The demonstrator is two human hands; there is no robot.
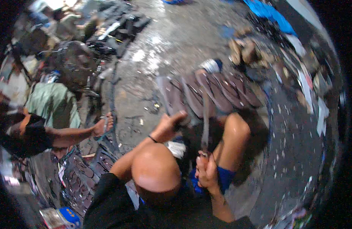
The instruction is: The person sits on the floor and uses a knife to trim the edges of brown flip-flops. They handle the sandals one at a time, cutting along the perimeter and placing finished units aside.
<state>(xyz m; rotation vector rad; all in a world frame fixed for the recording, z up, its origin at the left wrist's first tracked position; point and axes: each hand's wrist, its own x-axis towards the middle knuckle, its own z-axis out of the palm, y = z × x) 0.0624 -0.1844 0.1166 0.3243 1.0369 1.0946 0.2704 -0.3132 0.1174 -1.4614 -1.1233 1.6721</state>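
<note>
My left hand [169, 126] is closed on the near edge of a brown sandal sole [175, 100], the leftmost of several soles [218, 91] fanned out on the floor before my knees. Between my bare knees [156, 168], my right hand [206, 171] is clenched round the lower end of a thin grey strap-like piece [205, 122]. That piece runs up from my fist and over the soles. Motion blur hides what it is exactly.
On the left sits another person in a pale green shirt [55, 104], one hand [103, 125] reaching onto the wet concrete floor [172, 42]. A dark fan [74, 63] stands behind them. Black soles [86, 171] lie stacked at lower left. Blue cloth [269, 13] and scraps [305, 82] line the right.
</note>
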